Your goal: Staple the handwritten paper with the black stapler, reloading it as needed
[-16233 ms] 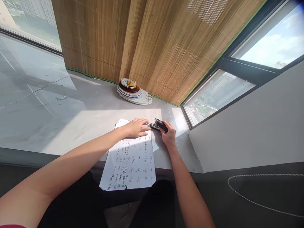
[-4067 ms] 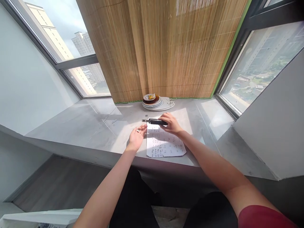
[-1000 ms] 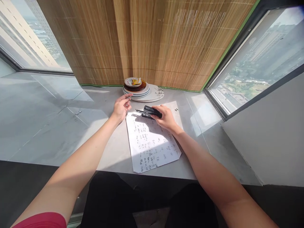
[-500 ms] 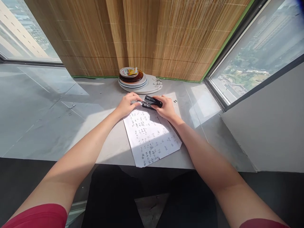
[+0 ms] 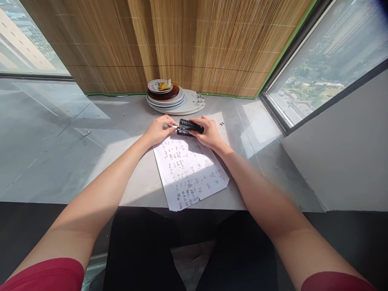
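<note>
My right hand (image 5: 208,131) is wrapped round a black stapler (image 5: 191,126), whose upper and lower arms are spread apart, with the gap toward the left. At that end my left hand (image 5: 159,128) pinches a thin silvery piece (image 5: 173,126). Whether this piece is joined to the stapler I cannot tell. Beneath the stapler and both wrists lies a white sheet of paper (image 5: 189,173) covered in handwriting. One notch shows in its near edge, which reaches the rim of the ledge.
A stack of plates (image 5: 166,103) stands behind my hands, with a small yellow packet (image 5: 165,85) on top. Small staple-like bits (image 5: 222,123) lie to the right, more bits (image 5: 85,134) to the left. A bamboo blind (image 5: 182,48) hangs behind the grey ledge (image 5: 136,186).
The whole view has shifted slightly, so everything sits a little higher and further left. The silvery piece between my left fingers shows more plainly. My right hand still holds the spread stapler.
</note>
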Available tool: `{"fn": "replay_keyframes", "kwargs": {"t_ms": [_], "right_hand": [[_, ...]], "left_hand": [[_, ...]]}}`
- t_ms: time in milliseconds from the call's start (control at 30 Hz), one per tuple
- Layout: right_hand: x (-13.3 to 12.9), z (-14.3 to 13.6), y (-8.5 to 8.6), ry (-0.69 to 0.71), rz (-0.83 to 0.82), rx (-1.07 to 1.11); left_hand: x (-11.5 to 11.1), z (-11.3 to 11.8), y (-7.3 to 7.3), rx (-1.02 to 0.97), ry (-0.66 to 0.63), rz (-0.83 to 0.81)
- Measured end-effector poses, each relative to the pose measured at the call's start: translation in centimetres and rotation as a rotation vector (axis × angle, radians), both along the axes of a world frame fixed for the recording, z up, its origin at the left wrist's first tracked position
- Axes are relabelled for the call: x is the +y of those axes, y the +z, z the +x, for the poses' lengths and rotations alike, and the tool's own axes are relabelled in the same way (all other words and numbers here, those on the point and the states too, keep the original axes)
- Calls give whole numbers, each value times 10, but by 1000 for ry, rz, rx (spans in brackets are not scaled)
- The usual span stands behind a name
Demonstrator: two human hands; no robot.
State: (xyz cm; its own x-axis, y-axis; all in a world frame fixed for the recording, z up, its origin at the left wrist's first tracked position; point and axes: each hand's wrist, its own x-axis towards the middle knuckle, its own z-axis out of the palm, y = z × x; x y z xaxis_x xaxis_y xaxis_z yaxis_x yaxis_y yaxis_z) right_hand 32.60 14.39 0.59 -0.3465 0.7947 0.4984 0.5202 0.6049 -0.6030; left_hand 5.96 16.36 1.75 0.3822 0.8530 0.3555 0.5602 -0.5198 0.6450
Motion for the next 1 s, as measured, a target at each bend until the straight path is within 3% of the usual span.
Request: {"fn": "replay_keyframes", "kwargs": {"t_ms": [367, 667, 867, 1000], "right_hand": [[3, 6, -1, -32, -62, 111], [13, 30, 1, -18, -120, 268], [12, 32, 3, 74, -126, 296], [7, 20, 6, 277, -123, 212]], "left_hand": [[0, -6, 0, -52, -3, -62], [-6, -7, 6, -187, 6, 10], [-10, -8, 8, -259, -23, -91], [-15, -1, 8, -180, -123, -134]]}}
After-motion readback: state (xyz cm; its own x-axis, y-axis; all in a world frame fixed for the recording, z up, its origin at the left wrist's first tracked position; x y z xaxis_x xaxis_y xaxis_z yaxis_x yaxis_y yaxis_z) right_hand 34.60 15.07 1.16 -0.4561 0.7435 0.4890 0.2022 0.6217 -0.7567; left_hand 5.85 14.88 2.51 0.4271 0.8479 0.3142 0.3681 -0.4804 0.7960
